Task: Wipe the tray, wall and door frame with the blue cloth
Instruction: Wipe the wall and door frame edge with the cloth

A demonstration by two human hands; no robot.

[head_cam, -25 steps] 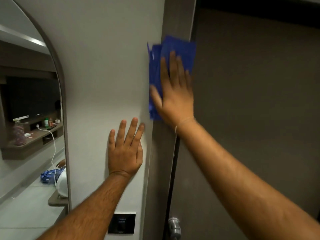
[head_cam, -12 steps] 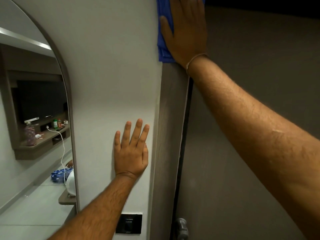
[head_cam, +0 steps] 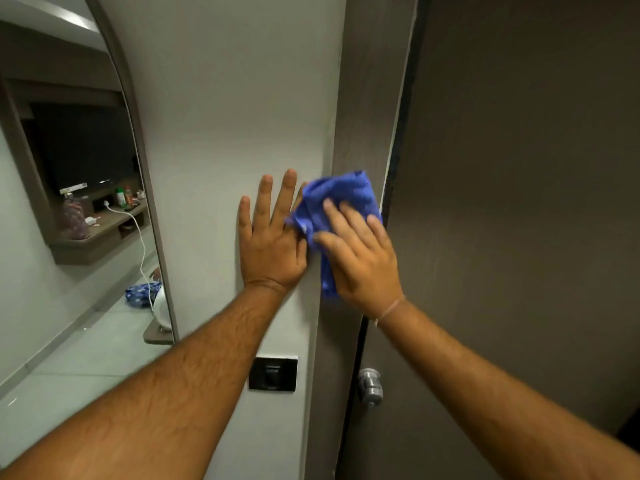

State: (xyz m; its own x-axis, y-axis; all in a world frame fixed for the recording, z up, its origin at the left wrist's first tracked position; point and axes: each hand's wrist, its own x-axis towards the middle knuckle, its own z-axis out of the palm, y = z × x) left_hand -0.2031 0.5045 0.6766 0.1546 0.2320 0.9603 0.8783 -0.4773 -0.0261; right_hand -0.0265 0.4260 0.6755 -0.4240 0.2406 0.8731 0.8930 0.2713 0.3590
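Note:
My right hand (head_cam: 360,258) presses the bunched blue cloth (head_cam: 341,199) flat against the grey-brown door frame (head_cam: 367,98), at mid height. My left hand (head_cam: 270,247) lies flat with fingers spread on the pale wall (head_cam: 225,98), right beside the frame; the cloth's left edge overlaps its fingers. The dark door (head_cam: 519,202) stands to the right of the frame. No tray is in view.
An arched mirror (head_cam: 62,220) fills the left, reflecting a shelf with bottles and a white cable. A dark wall switch (head_cam: 273,373) sits below my left hand. A metal door knob (head_cam: 370,386) projects low on the door.
My right hand has slid the cloth down the door frame from near the top of the view to beside my left hand. My left hand has stayed on the wall.

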